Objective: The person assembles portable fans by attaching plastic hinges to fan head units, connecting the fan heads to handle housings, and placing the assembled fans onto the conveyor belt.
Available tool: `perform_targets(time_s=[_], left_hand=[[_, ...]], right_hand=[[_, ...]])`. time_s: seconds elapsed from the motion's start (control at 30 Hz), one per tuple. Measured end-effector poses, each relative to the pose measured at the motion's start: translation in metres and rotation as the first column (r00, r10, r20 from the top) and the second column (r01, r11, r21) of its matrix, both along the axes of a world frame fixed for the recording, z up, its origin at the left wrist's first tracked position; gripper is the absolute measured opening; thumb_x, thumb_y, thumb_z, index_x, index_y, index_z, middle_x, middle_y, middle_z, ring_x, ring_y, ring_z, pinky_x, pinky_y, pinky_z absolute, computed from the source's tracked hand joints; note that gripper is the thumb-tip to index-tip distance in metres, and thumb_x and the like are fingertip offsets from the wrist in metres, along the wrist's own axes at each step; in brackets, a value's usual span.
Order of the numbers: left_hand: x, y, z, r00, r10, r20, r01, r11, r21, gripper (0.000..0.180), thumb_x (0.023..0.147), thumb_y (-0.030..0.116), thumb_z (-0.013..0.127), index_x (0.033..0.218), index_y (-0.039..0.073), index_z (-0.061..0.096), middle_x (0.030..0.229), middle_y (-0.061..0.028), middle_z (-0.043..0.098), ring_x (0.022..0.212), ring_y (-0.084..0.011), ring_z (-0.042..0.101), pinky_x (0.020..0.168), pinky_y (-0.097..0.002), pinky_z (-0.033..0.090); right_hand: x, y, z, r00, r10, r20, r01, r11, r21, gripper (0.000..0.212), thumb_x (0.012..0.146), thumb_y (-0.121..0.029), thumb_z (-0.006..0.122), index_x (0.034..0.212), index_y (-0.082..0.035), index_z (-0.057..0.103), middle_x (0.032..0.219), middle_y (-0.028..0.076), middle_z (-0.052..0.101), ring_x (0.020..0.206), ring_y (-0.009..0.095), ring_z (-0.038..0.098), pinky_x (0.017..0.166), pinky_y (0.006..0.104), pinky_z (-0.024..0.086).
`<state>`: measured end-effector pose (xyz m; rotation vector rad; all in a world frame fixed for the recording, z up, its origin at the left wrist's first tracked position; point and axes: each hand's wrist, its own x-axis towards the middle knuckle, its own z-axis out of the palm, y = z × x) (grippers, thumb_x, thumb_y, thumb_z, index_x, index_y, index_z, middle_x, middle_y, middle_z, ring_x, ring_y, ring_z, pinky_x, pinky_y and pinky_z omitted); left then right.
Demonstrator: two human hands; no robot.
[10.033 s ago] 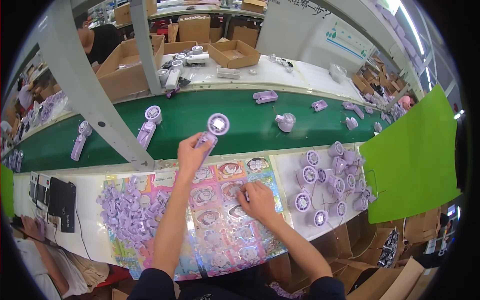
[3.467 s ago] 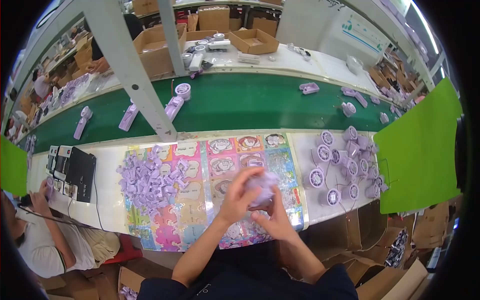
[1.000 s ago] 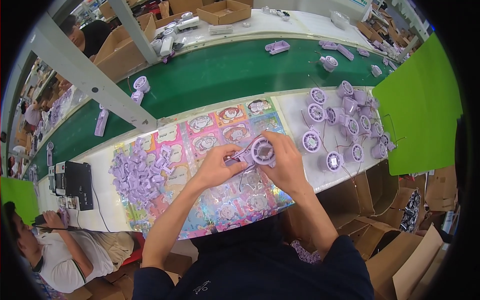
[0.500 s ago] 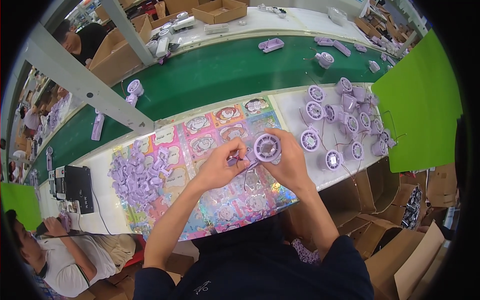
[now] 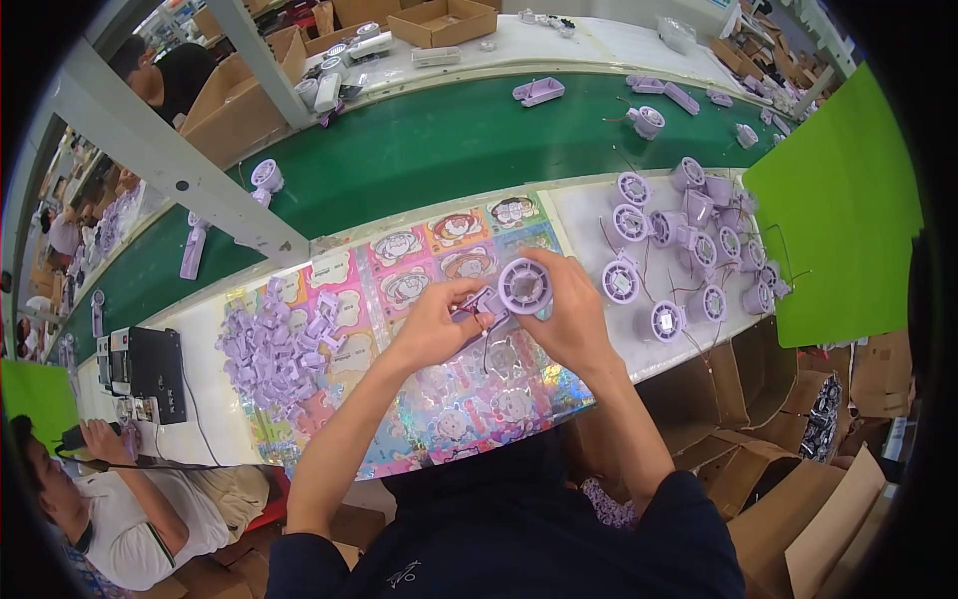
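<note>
Over the colourful printed sheet (image 5: pixel 479 424), both hands work on one lilac fan housing (image 5: pixel 525 287), a round ring joined to a narrow neck. My right hand (image 5: pixel 569 309) is closed round the ring's right side. At the neck, my left hand (image 5: pixel 441 319) pinches with thumb and forefinger, close to thin dark and red wires (image 5: pixel 486 351); the fingertips partly cover what is there. A heap of small lilac plastic parts (image 5: pixel 274 349) lies left of my left hand. Several similar fan housings with wires (image 5: pixel 689 240) stand right of my right hand.
Beyond the table runs a green conveyor belt (image 5: pixel 419 130) carrying scattered lilac parts. A grey metal post (image 5: pixel 185 165) slants down at the left, near a black box (image 5: pixel 155 374). Bright green panels (image 5: pixel 828 210) bound the right side; cardboard boxes (image 5: pixel 798 499) stand below. A co-worker (image 5: pixel 140 519) sits at lower left.
The fan housing has shifted slightly left and up and turned a little in my hands, showing more of its neck. My left fingers have moved slightly on it.
</note>
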<state>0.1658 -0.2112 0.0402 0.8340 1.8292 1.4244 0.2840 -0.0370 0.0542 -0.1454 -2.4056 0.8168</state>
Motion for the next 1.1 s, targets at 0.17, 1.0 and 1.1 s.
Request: perform_targets(time_s=[0.17, 1.0, 1.1], left_hand=[[-0.024, 0.003, 0.0, 0.971, 0.051, 0.232, -0.071, 0.995, 0.076, 0.037, 0.086, 0.002, 0.075, 0.123, -0.002, 0.07, 0.106, -0.0077, 0.074, 0.098, -0.0151, 0.066, 0.089, -0.0319, 0.052], [-0.281, 0.024, -0.065, 0.722, 0.613, -0.321, -0.689, 0.682, -0.245, 0.036, 0.082, 0.031, 0.075, 0.109, 0.007, 0.077, 0.11, -0.0184, 0.075, 0.102, -0.0332, 0.071, 0.09, -0.042, 0.054], [-0.257, 0.005, -0.052, 0.68, 0.532, -0.504, -0.698, 0.679, -0.226, 0.041, 0.083, 0.03, 0.074, 0.117, 0.008, 0.072, 0.117, -0.0192, 0.07, 0.109, -0.0352, 0.067, 0.094, -0.0426, 0.052]], right_hand=[[-0.017, 0.0, -0.016, 0.999, -0.035, 0.038, 0.044, 0.955, -0.292, 0.069, 0.079, -0.004, 0.081, 0.138, 0.001, 0.045, 0.12, 0.017, 0.062, 0.083, 0.026, 0.064, 0.073, 0.0375, 0.054], [-0.026, -0.007, -0.067, 0.986, -0.084, 0.145, 0.077, 0.996, 0.053, 0.021, 0.085, -0.008, 0.069, 0.104, -0.003, 0.063, 0.098, 0.014, 0.061, 0.077, 0.036, 0.065, 0.067, 0.0443, 0.053], [-0.025, -0.008, -0.071, 0.989, -0.078, 0.126, 0.07, 0.995, 0.069, 0.02, 0.084, -0.007, 0.069, 0.103, -0.003, 0.063, 0.097, 0.014, 0.061, 0.077, 0.036, 0.065, 0.067, 0.0443, 0.053]])
